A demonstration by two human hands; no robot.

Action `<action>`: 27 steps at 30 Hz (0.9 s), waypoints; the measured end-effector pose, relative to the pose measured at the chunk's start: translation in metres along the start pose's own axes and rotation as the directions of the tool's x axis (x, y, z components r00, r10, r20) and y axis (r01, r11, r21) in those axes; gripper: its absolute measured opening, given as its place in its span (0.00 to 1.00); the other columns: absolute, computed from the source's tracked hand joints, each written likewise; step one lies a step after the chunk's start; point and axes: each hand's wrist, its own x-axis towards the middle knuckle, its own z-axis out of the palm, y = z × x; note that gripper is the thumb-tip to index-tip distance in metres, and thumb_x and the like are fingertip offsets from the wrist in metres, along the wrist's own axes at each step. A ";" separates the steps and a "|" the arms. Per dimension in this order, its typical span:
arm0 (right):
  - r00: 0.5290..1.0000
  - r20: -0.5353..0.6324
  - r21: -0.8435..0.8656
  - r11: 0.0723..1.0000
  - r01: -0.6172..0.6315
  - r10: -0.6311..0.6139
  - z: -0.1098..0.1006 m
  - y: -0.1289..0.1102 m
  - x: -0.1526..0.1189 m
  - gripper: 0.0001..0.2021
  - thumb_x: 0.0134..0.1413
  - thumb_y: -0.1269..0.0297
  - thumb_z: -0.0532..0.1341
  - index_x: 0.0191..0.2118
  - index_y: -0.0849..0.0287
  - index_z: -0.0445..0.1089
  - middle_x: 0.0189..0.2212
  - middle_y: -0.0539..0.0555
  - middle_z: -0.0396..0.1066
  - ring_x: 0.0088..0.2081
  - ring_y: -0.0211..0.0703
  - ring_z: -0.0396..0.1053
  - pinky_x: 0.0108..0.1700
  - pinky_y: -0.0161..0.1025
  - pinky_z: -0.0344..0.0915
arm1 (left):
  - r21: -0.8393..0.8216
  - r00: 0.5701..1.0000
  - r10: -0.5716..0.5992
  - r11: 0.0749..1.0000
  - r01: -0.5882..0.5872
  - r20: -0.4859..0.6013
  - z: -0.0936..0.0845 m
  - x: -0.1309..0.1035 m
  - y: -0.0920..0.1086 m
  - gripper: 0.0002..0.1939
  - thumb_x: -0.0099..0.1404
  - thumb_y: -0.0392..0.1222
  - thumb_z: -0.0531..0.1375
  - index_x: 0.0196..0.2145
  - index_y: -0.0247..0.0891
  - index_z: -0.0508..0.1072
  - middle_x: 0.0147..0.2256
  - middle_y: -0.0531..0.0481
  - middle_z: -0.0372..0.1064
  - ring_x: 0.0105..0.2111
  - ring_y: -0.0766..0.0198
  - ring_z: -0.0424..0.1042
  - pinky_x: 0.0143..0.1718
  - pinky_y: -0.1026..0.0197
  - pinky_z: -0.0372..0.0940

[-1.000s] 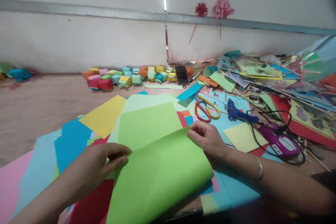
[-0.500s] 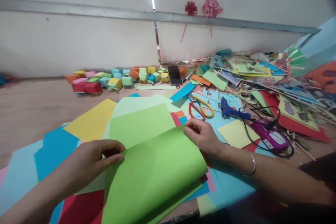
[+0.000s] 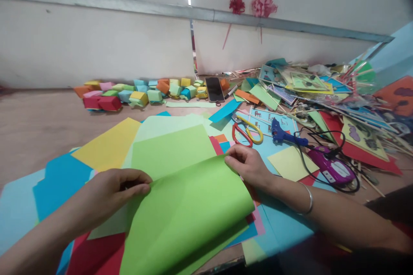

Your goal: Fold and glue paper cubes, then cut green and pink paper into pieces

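A green sheet of paper (image 3: 190,206) curves over at its right side, its far edge held up between my two hands. My left hand (image 3: 119,187) pinches that edge at its left corner. At the other end, the thumb and fingers of my right hand (image 3: 247,165) are closed on the right corner. Behind the raised edge lies more green paper (image 3: 174,142), flat on a pale green sheet (image 3: 167,124). Just beyond my right hand rest scissors (image 3: 247,133) with one red and one yellow handle.
Small folded paper boxes (image 3: 109,102) line the wall, beside a phone (image 3: 214,89). A blue glue gun (image 3: 287,134), a purple extension socket (image 3: 332,167) with black cable, and a heap of paper crafts and sticks (image 3: 309,84) occupy the right. Yellow paper (image 3: 109,144) lies left.
Both hands keep their pinch on the green sheet. The left hand has shifted slightly left, and the view has tilted a little.
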 end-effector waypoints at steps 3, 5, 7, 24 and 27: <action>1.000 -0.015 0.007 1.000 -0.016 0.016 0.000 -0.001 0.000 0.07 0.52 0.61 0.59 0.28 0.57 0.66 0.24 0.47 0.64 0.26 0.36 0.60 0.29 0.34 0.58 | -0.015 0.997 0.038 0.999 -0.037 0.071 -0.011 0.000 0.003 0.24 0.55 0.61 0.54 0.33 0.42 0.80 0.35 0.48 0.80 0.38 0.52 0.75 0.41 0.56 0.66; 0.999 -0.038 -0.012 1.000 -0.020 0.020 0.000 0.001 0.001 0.07 0.52 0.61 0.59 0.27 0.57 0.66 0.23 0.47 0.64 0.26 0.36 0.60 0.28 0.34 0.58 | 0.088 0.995 0.068 0.993 -0.074 0.073 -0.022 0.004 0.012 0.22 0.56 0.58 0.54 0.33 0.41 0.79 0.33 0.48 0.79 0.37 0.52 0.74 0.39 0.56 0.64; 0.998 -0.065 -0.077 0.997 -0.014 0.009 -0.001 0.003 0.002 0.07 0.52 0.61 0.58 0.26 0.57 0.66 0.21 0.47 0.63 0.25 0.36 0.60 0.28 0.34 0.58 | 0.216 0.996 0.091 0.972 -0.094 0.025 -0.032 0.012 0.023 0.20 0.55 0.54 0.52 0.30 0.40 0.78 0.32 0.47 0.78 0.34 0.52 0.73 0.37 0.56 0.62; 0.996 -0.021 -0.434 0.898 0.070 -0.088 -0.007 0.015 0.011 0.04 0.48 0.71 0.57 0.26 0.57 0.66 0.21 0.48 0.67 0.23 0.37 0.61 0.29 0.35 0.55 | 0.282 0.971 0.143 0.940 -0.193 0.189 -0.025 0.049 0.037 0.14 0.51 0.47 0.54 0.31 0.40 0.76 0.29 0.50 0.75 0.31 0.60 0.71 0.32 0.62 0.60; 0.995 -0.012 -0.448 0.890 0.083 -0.099 -0.007 0.013 0.011 0.04 0.48 0.70 0.57 0.25 0.57 0.66 0.21 0.48 0.67 0.24 0.37 0.61 0.29 0.35 0.55 | 0.307 0.977 0.133 0.934 -0.180 0.166 -0.026 0.045 0.039 0.13 0.53 0.46 0.54 0.31 0.40 0.75 0.30 0.49 0.75 0.30 0.60 0.71 0.33 0.61 0.60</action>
